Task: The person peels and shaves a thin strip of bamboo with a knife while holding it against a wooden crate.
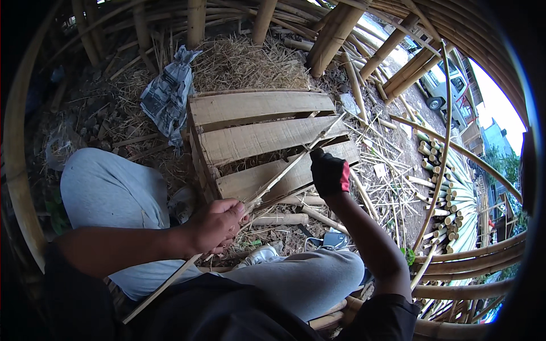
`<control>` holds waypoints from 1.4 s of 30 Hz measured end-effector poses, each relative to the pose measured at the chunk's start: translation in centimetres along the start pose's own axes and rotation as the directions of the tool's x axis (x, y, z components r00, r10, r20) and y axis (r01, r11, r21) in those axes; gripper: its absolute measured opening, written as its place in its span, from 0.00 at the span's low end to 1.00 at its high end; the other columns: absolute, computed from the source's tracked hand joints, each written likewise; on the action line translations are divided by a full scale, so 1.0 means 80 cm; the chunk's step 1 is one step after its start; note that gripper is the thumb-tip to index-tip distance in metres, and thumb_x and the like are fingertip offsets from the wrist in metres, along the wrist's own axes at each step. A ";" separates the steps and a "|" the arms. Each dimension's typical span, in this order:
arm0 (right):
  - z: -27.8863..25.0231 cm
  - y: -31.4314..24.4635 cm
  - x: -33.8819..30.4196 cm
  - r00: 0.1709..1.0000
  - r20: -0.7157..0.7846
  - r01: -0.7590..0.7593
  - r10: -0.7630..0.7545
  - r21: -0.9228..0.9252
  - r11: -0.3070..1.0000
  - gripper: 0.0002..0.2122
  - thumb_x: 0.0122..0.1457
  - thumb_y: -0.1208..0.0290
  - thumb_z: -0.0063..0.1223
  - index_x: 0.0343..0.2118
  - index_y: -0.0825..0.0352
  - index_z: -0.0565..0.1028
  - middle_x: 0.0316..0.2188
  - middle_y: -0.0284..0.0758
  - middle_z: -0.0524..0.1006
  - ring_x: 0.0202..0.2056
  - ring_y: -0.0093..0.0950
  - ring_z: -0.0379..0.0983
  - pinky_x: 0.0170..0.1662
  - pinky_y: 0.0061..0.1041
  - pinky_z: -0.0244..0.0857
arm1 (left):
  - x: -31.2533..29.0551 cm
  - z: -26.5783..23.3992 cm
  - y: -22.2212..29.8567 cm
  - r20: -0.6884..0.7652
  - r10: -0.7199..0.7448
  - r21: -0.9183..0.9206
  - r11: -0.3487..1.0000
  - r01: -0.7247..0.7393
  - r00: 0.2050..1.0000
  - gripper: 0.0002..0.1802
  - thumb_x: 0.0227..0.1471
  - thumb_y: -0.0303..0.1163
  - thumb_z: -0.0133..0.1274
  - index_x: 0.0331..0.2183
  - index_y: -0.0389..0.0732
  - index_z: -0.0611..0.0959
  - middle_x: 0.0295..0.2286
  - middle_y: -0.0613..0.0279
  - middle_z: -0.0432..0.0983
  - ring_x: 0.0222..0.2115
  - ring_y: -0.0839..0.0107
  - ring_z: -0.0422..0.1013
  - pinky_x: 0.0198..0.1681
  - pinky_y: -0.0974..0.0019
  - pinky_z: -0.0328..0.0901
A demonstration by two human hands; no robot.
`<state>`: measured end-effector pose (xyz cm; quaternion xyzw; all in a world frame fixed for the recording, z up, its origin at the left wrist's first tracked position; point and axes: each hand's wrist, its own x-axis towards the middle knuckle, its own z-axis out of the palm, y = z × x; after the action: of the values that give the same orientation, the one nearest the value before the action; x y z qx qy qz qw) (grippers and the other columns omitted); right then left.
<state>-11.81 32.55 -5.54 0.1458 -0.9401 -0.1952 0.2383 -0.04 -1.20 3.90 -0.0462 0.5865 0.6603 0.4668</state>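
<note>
A long, thin bamboo strip point(284, 171) slants from my lap up across a wooden crate point(267, 134), its far end above the slats. My bare left hand point(219, 226) is closed around the strip near my knees; a length of it sticks out below the fist. My right hand point(330, 173), in a black and red glove, is closed beside the strip over the crate. A small, narrow piece at its fingertips meets the strip, but I cannot make out what it is.
Crumpled newspaper point(169, 94) lies left of the crate, with a heap of shavings point(250, 63) behind it. Bamboo offcuts litter the ground on the right, near stacked bamboo poles point(449, 210). Thick bamboo posts point(335, 40) stand at the back. A white vehicle point(446, 88) is beyond.
</note>
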 end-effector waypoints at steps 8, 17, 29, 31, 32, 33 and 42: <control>-0.101 -0.080 -0.018 0.992 0.047 0.092 -0.116 0.348 0.933 0.04 0.55 0.71 0.53 0.33 0.58 0.72 0.17 0.33 0.73 0.18 0.33 0.74 0.19 0.34 0.64 | -0.002 -0.007 -0.010 0.024 0.041 0.004 0.999 -0.041 0.999 0.18 0.71 0.47 0.33 0.43 0.41 0.68 0.18 0.73 0.55 0.14 0.83 0.50 0.13 0.75 0.50; -0.051 -0.052 0.002 0.983 -0.142 0.168 -0.115 0.449 0.877 0.02 0.57 0.72 0.50 0.32 0.57 0.72 0.16 0.35 0.72 0.16 0.36 0.72 0.17 0.35 0.62 | 0.009 -0.003 -0.007 -0.003 0.087 0.056 0.995 -0.086 0.996 0.16 0.71 0.48 0.34 0.40 0.46 0.67 0.18 0.75 0.54 0.16 0.84 0.50 0.16 0.75 0.48; 0.055 0.041 0.033 0.997 -0.061 -0.032 0.042 0.163 0.986 0.04 0.59 0.68 0.50 0.32 0.58 0.77 0.18 0.34 0.79 0.20 0.32 0.78 0.22 0.34 0.67 | -0.004 0.013 0.005 0.020 0.108 0.022 0.994 -0.108 0.994 0.17 0.71 0.46 0.33 0.41 0.42 0.68 0.18 0.72 0.55 0.14 0.83 0.50 0.14 0.74 0.50; 0.078 0.070 0.034 0.991 -0.036 -0.126 0.127 0.029 0.992 0.06 0.61 0.68 0.49 0.31 0.60 0.76 0.18 0.36 0.78 0.20 0.33 0.78 0.22 0.35 0.67 | -0.004 0.020 0.006 0.073 0.127 0.018 0.992 -0.129 0.989 0.18 0.71 0.46 0.33 0.42 0.41 0.68 0.18 0.72 0.55 0.14 0.83 0.51 0.14 0.74 0.51; 0.080 0.074 0.042 0.996 -0.036 -0.083 0.084 0.031 0.996 0.06 0.62 0.68 0.49 0.30 0.61 0.76 0.17 0.37 0.78 0.20 0.33 0.78 0.21 0.35 0.66 | -0.004 0.019 0.007 0.069 0.127 0.019 0.992 -0.128 0.990 0.18 0.71 0.46 0.33 0.42 0.41 0.68 0.18 0.72 0.55 0.14 0.83 0.51 0.14 0.74 0.51; 0.082 0.073 0.046 0.996 -0.038 -0.085 0.086 0.034 0.996 0.06 0.62 0.68 0.49 0.30 0.61 0.76 0.17 0.37 0.78 0.20 0.33 0.78 0.21 0.35 0.66 | -0.004 0.017 0.009 0.062 0.115 0.010 0.993 -0.116 0.991 0.18 0.71 0.46 0.33 0.42 0.41 0.68 0.18 0.72 0.55 0.14 0.83 0.51 0.14 0.74 0.51; 0.037 0.084 0.053 0.921 0.330 -0.350 0.209 0.461 0.816 0.14 0.66 0.59 0.45 0.33 0.66 0.75 0.24 0.41 0.80 0.23 0.35 0.77 0.28 0.37 0.65 | -0.004 0.005 0.007 0.041 0.079 0.115 0.990 -0.083 0.996 0.20 0.71 0.47 0.33 0.44 0.40 0.69 0.17 0.72 0.55 0.14 0.83 0.50 0.15 0.74 0.51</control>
<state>-18.10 37.74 -3.34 0.0355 -0.9920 0.0809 0.0897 -0.06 -1.02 4.66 0.0168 0.6168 0.6441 0.4521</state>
